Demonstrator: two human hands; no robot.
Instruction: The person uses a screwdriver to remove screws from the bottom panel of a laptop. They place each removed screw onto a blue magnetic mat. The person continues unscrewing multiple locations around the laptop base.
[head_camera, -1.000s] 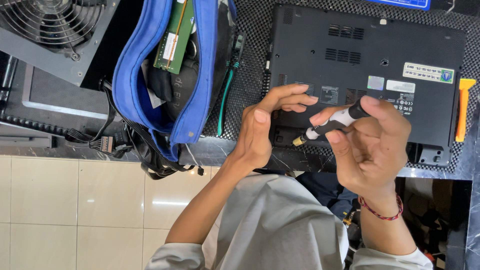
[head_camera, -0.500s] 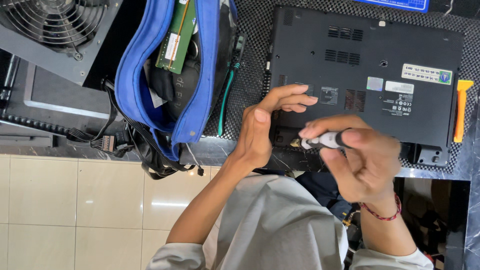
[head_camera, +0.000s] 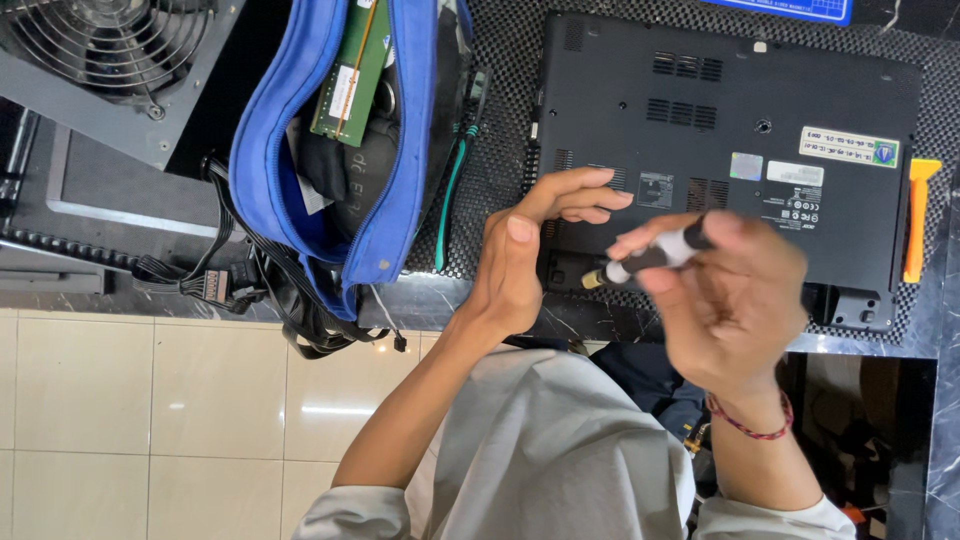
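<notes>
Over the near edge of the upturned black laptop (head_camera: 730, 150), your right hand (head_camera: 735, 300) has a small black-and-white screwdriver (head_camera: 645, 260) pinched between thumb and curled fingers (head_camera: 745, 232), brass tip poking left toward your other hand. Your left hand (head_camera: 520, 260) is loosely open, holding nothing, fingers stretched out flat with the tips resting on the laptop's base just above that tip (close, but not touching it as far as you can see). Left of the laptop sits an open blue pouch (head_camera: 400, 150) with a green memory stick (head_camera: 350, 75), and an orange pry tool (head_camera: 915, 220) lies along the laptop's right edge.
</notes>
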